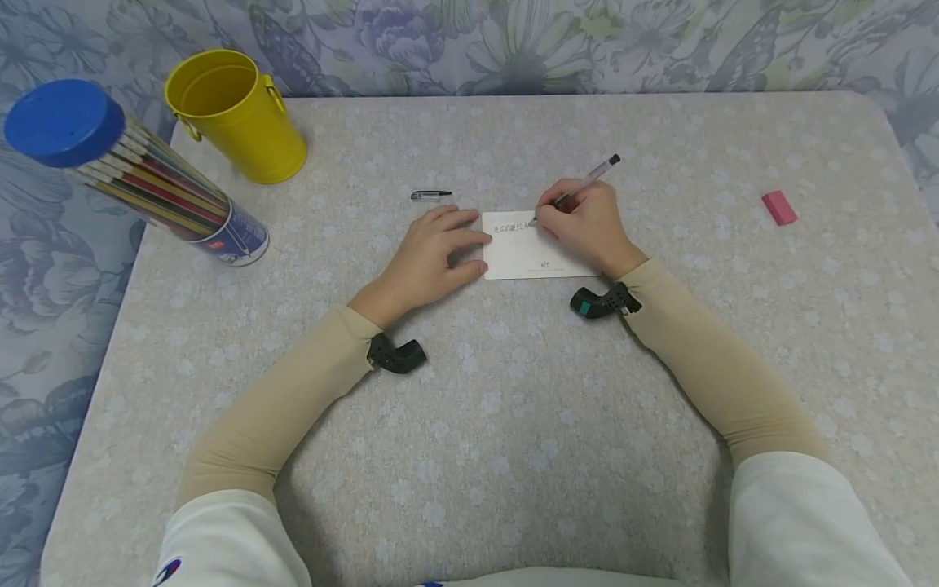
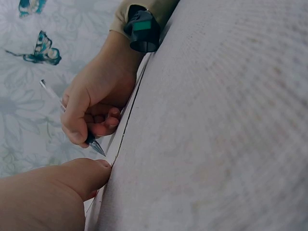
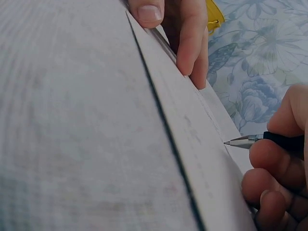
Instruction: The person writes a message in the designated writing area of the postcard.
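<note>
My right hand (image 1: 583, 220) pinches a pen (image 1: 596, 174) whose metal tip is at the white card (image 1: 513, 259), at the end of a short line of handwriting near its top edge. In the right wrist view the pen tip (image 3: 236, 142) stands just at the card's surface. The fingers of my left hand (image 1: 433, 254) lie spread, with fingertips and thumb resting on the card's left edge. A small printed mark shows near the card's bottom. Beyond the left hand lies a pen cap (image 1: 431, 196) with a black clip.
At the back left stand a yellow bucket (image 1: 253, 130) and a clear tub of pencils (image 1: 176, 187) with a blue lid. A pink eraser (image 1: 779, 208) lies to the right on the patterned tablecloth (image 1: 469, 424). Floral wallpaper (image 1: 528, 49) runs behind the table.
</note>
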Action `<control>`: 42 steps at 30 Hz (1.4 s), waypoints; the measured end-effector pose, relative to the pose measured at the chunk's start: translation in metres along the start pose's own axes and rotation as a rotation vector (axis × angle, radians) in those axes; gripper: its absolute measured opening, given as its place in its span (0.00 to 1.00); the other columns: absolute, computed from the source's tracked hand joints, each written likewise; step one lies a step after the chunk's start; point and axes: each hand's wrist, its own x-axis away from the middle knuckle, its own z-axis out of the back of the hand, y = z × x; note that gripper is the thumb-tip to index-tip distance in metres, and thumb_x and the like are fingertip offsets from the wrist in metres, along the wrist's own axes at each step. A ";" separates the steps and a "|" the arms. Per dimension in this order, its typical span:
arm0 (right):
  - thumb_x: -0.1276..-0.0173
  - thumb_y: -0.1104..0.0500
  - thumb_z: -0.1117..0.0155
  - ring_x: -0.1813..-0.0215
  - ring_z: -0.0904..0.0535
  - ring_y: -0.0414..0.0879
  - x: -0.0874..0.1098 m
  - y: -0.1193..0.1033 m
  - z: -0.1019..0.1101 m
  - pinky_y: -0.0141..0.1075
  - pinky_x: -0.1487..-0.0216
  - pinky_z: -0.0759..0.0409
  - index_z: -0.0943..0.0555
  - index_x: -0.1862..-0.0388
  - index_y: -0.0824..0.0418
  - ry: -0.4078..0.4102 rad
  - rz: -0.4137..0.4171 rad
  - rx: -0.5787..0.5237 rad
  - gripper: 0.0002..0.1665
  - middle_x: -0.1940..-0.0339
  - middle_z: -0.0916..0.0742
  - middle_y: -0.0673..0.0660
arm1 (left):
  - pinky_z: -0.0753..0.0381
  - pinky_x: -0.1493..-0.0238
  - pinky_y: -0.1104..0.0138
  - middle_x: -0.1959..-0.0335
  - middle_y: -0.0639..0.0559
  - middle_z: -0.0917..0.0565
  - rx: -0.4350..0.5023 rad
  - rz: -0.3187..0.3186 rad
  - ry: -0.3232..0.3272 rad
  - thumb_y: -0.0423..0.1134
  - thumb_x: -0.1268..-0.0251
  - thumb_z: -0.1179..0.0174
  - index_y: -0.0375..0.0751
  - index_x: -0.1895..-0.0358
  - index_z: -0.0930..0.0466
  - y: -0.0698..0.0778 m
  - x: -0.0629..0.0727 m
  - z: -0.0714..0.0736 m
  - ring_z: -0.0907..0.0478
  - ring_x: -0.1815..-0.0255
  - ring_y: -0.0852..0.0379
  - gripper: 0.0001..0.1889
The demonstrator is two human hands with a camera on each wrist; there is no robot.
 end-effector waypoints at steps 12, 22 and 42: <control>0.39 0.67 0.39 0.84 0.35 0.37 0.000 -0.001 0.000 0.27 0.82 0.42 0.12 0.74 0.64 0.009 0.005 0.003 0.10 0.83 0.18 0.47 | 0.45 0.18 0.43 0.26 0.40 0.27 -0.006 0.006 -0.007 0.45 0.32 0.33 0.42 0.40 0.15 0.001 -0.001 0.001 0.39 0.20 0.37 0.20; 0.39 0.67 0.39 0.84 0.34 0.38 0.000 -0.001 0.001 0.28 0.82 0.41 0.12 0.73 0.64 -0.002 -0.004 -0.004 0.10 0.84 0.19 0.46 | 0.44 0.19 0.42 0.26 0.40 0.27 -0.005 0.006 -0.004 0.45 0.32 0.34 0.42 0.40 0.15 0.000 -0.001 0.000 0.39 0.20 0.37 0.20; 0.40 0.66 0.38 0.84 0.36 0.35 -0.001 -0.003 0.001 0.27 0.82 0.43 0.11 0.72 0.64 0.004 -0.032 0.017 0.09 0.85 0.21 0.44 | 0.44 0.19 0.43 0.26 0.40 0.27 0.001 0.009 -0.002 0.45 0.33 0.33 0.42 0.40 0.15 0.002 -0.001 0.001 0.39 0.20 0.37 0.20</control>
